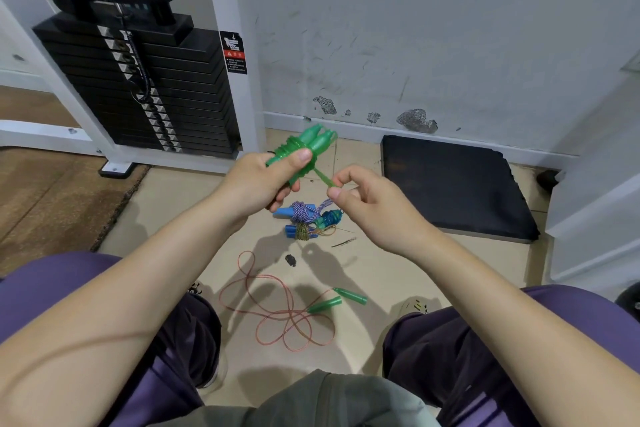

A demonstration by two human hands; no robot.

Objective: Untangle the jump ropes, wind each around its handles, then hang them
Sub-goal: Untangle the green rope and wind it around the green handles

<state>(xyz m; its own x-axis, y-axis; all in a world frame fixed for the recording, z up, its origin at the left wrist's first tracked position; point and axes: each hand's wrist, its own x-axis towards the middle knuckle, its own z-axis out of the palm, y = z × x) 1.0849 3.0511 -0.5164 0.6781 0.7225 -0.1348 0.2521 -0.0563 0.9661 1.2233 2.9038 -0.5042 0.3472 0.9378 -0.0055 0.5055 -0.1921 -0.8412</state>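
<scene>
The left hand (263,180) grips a pair of green handles (304,149) side by side, its fingers curled round them and the thumb pressed on the green rope wound about them; the handle tips point up and away past the thumb. The right hand (363,204) pinches the loose green rope end (323,178) between thumb and forefinger, just right of the left thumb. Below both sets of fingers, on the floor (381,270), lie wound bundles with blue handles (304,220); nearer the person's knees sprawls a loose red rope (277,315) with two green handles. Beyond the left fingers stands a black weight stack (138,94); its warning label (233,51) is too small to read.
</scene>
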